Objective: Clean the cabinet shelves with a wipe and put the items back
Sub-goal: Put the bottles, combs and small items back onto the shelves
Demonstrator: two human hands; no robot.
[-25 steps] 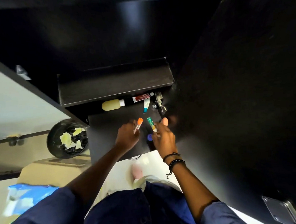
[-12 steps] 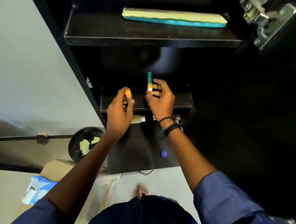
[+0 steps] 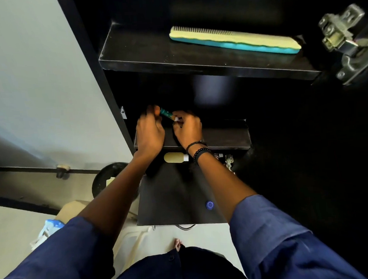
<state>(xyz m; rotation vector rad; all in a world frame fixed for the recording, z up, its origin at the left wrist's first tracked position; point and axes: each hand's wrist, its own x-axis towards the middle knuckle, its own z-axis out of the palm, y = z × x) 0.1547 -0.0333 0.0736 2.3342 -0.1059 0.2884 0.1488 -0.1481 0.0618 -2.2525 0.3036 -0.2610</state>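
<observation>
Both my hands reach into the black cabinet above the small middle shelf [image 3: 226,134]. My right hand [image 3: 189,129] pinches a green tube [image 3: 166,114] by its white end, and the tube tilts up to the left. My left hand [image 3: 150,132] is right beside it with curled, blurred fingers. A bit of orange shows at their tips, where the orange-capped tube [image 3: 155,108] sits. A yellow and teal comb [image 3: 233,39] lies on the upper shelf [image 3: 195,64].
A cream bottle [image 3: 175,157] lies under the middle shelf, with more small items hidden behind my right wrist. A blue cap [image 3: 209,204] rests on the black bottom board. A metal door hinge [image 3: 345,43] juts at the right. A black bin [image 3: 108,182] and a blue wipe pack [image 3: 50,227] are on the floor, left.
Both hands rose from the bottom board up to the middle shelf with their tubes and came closer together. The green tube tipped from upright to slanting left. The view tilted upward.
</observation>
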